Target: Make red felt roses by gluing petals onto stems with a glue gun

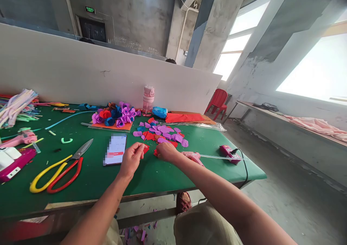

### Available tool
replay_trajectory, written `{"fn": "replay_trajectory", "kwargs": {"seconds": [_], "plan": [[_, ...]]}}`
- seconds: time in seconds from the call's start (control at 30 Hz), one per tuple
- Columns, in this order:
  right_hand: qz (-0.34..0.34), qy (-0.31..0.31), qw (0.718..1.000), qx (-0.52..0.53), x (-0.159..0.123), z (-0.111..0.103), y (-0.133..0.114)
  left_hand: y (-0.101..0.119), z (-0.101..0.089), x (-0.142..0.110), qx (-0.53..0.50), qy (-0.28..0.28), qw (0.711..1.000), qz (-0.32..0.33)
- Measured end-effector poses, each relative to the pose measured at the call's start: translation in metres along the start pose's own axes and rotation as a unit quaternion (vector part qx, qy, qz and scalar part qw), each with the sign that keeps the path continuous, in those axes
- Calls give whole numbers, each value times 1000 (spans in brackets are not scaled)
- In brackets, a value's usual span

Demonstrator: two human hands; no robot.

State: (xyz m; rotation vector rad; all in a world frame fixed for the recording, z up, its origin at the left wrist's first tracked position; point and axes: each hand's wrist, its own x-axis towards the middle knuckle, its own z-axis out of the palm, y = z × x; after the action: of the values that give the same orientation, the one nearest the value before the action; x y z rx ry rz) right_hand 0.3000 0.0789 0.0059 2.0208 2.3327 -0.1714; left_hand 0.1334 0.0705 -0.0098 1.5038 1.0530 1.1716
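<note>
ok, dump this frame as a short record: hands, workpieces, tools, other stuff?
left_hand: left hand pinching a red petal
right_hand: right hand, curled at a red piece; grip hidden
loose_stock: purple, red and blue petals scattered beyond the hands
flowers: multicolored cluster on an orange sheet
tools: scissors, blades closed, left of the phone; pink glue gun beside the right forearm
back_edge: pink water bottle
surface: green tabletop
</note>
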Motion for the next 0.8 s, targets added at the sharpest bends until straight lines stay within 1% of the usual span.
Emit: {"fn": "replay_trajectory", "kwargs": {"seconds": [0.2,0.47,0.63,0.73,0.8], "plan": [[21,9,999,31,1,-6,10,0,-1,0,3,0,1000,2],[39,26,994,98,2,-14,23,-3,-1,1,-3,-6,1000,-1],[33,18,990,138,6,-18,34,-2,0,1,-9,-9,1000,-1],[29,23,990,135,7,-19,37,-2,-1,1,-7,-10,1000,-2],[18,30,992,122,7,-19,36,-3,-1,1,-3,-11,1000,-4]]}}
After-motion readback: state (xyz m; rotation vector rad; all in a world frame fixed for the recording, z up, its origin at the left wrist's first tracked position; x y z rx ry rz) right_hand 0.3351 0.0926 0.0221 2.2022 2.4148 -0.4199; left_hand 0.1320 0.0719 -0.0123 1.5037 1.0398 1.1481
